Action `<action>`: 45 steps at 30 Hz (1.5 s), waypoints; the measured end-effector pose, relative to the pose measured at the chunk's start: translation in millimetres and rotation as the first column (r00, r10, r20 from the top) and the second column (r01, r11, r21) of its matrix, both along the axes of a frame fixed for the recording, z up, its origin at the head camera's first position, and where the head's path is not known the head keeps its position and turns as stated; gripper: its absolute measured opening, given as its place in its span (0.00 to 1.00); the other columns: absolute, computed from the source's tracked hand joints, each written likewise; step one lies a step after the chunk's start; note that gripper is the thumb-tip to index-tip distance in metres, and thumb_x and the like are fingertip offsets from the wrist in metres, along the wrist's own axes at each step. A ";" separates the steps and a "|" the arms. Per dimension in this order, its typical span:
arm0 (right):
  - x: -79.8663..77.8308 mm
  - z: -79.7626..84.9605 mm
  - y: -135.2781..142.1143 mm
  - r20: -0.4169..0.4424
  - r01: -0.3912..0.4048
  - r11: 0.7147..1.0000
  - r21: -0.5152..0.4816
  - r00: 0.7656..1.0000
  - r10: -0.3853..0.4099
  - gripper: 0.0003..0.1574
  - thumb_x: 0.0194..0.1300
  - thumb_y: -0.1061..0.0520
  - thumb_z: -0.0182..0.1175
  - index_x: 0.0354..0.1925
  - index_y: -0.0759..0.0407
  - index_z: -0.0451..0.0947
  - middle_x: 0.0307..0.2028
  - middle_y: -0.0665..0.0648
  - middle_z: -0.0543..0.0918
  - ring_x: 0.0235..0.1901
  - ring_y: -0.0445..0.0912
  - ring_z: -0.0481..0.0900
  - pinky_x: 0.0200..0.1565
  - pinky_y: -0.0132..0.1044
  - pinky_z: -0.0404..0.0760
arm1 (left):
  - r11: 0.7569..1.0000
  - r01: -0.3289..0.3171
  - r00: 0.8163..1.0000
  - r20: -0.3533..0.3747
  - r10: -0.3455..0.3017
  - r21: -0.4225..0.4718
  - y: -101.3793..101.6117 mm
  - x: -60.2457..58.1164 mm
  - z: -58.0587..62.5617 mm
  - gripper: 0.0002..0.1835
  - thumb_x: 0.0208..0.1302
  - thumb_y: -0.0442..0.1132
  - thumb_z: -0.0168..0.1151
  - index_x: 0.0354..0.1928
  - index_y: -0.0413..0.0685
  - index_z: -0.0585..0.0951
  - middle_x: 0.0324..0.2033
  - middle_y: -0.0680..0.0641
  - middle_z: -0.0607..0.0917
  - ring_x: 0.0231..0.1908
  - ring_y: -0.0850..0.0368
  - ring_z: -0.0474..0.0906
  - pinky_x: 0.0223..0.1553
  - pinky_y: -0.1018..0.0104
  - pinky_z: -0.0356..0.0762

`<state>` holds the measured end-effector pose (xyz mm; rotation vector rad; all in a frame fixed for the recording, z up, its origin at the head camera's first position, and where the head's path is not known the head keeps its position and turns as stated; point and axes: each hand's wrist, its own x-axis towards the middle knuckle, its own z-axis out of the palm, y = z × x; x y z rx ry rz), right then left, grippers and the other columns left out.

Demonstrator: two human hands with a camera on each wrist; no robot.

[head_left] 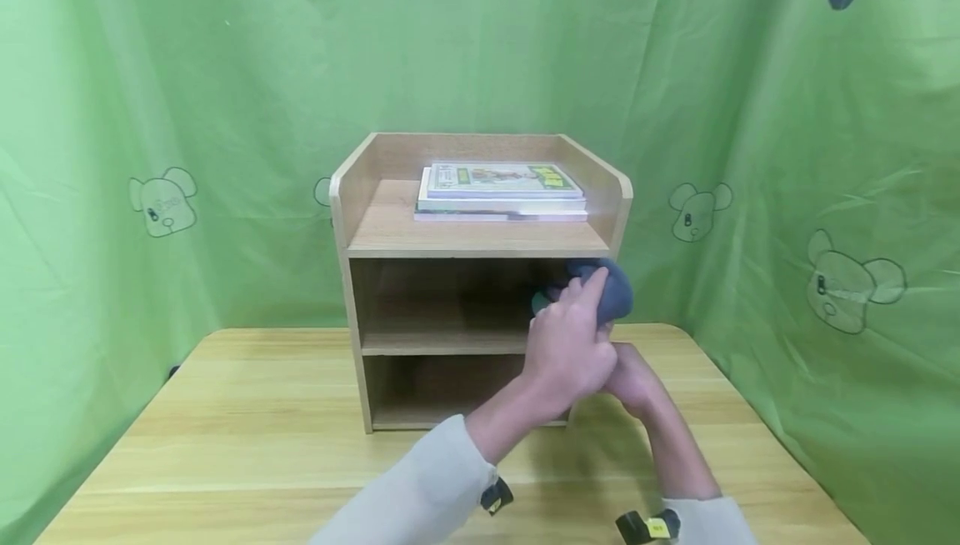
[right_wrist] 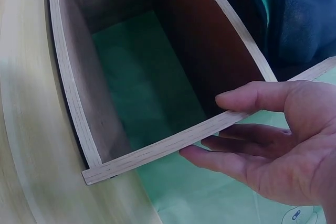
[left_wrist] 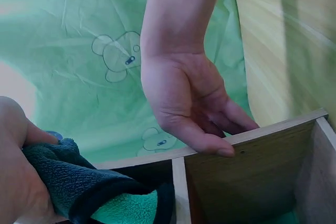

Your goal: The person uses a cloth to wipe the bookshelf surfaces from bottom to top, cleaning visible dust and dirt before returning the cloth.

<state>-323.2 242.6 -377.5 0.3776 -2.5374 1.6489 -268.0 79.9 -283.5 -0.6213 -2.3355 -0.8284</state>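
Note:
My left hand [head_left: 570, 349] grips a towel [head_left: 617, 293], dark blue on one face and green on the other, at the right side panel of a wooden shelf unit [head_left: 480, 255]. In the left wrist view the folded towel [left_wrist: 79, 177] bends over the panel's edge into the middle compartment. Lower down, my right hand [head_left: 632, 378] is partly hidden behind the left one. As the right wrist view shows, the right hand [right_wrist: 283, 140] pinches the front edge of that side panel [right_wrist: 168, 145], thumb inside the lower compartment and fingers outside.
Several books [head_left: 501, 192] lie stacked on the unit's top shelf. The unit stands on a light wooden table [head_left: 225, 412]. A green patterned curtain [head_left: 247, 70] surrounds the table at the back and sides.

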 end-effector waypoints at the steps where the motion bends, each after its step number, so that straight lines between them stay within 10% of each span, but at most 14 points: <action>1: 0.3 0.2 0.4 0.000 -0.004 1.000 -0.011 1.000 0.004 0.11 0.53 0.72 0.58 0.29 0.59 0.80 0.19 0.45 0.75 0.22 0.39 0.74 0.28 0.34 0.78 | 1.000 -0.002 1.000 -0.010 0.002 -0.012 0.2 0.5 0.5 0.36 0.60 0.37 0.64 0.72 0.54 0.71 0.60 0.42 0.83 0.48 0.47 0.87 0.47 0.53 0.85; 6: -0.7 0.9 -0.4 0.016 -0.009 1.000 -0.016 1.000 0.009 0.07 0.57 0.71 0.58 0.33 0.65 0.81 0.22 0.46 0.78 0.25 0.39 0.77 0.32 0.35 0.82 | 0.999 -0.014 0.998 -0.055 0.012 -0.034 -0.2 -5.6 1.4 0.36 0.57 0.35 0.66 0.71 0.51 0.71 0.54 0.43 0.85 0.43 0.48 0.88 0.42 0.55 0.86; 15: 0.1 -2.4 -3.6 0.136 0.026 0.999 -0.020 0.990 -0.023 0.25 0.62 0.66 0.59 0.57 0.78 0.76 0.46 0.66 0.87 0.40 0.45 0.86 0.48 0.43 0.87 | 0.984 -0.048 0.994 0.088 0.064 -0.173 -3.1 -23.8 -11.3 0.25 0.59 0.39 0.65 0.59 0.53 0.74 0.39 0.47 0.85 0.35 0.50 0.86 0.33 0.59 0.84; 31: 1.2 -0.1 -8.4 0.175 0.041 0.997 -0.062 0.984 -0.030 0.24 0.59 0.69 0.57 0.54 0.81 0.76 0.39 0.58 0.86 0.37 0.42 0.85 0.44 0.36 0.87 | 0.799 -0.168 0.974 0.030 0.226 -0.577 -3.1 -13.4 -33.0 0.24 0.59 0.56 0.70 0.57 0.59 0.81 0.58 0.44 0.80 0.61 0.45 0.75 0.61 0.40 0.74; 45: 0.8 -1.8 -7.9 0.165 0.012 0.998 -0.065 0.986 -0.002 0.34 0.60 0.67 0.62 0.63 0.81 0.70 0.52 0.72 0.83 0.42 0.46 0.86 0.49 0.42 0.87 | 0.771 -0.126 0.992 -0.068 0.108 -0.624 -38.8 -3.4 -46.5 0.35 0.52 0.51 0.77 0.65 0.66 0.76 0.63 0.45 0.78 0.64 0.47 0.74 0.60 0.40 0.76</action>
